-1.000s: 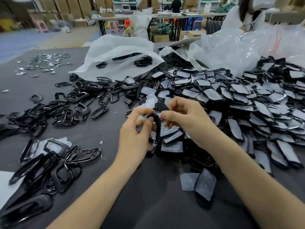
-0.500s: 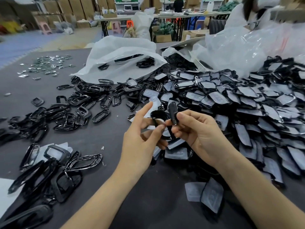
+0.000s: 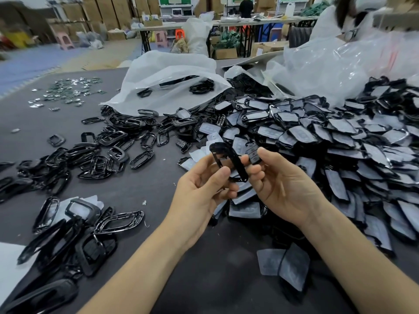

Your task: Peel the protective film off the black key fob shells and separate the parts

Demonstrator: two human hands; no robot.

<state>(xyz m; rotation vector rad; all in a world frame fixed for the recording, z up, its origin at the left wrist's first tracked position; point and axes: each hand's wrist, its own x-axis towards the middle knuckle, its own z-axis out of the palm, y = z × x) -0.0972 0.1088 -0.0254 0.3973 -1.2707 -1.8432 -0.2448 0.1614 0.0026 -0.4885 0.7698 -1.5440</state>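
Risk I see: left hand (image 3: 201, 191) pinches thin black frame (image 3: 229, 164), right hand (image 3: 283, 184) pinches button insert (image 3: 252, 154); weak pinch could drop either into film-covered pile (image 3: 340, 132) at right.

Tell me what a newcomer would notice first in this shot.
At centre, the left hand pinches a black frame while the right hand holds a button insert beside it. A huge pile of film-covered shells sprawls to the right. Bare frames lie scattered to the left on the dark table.
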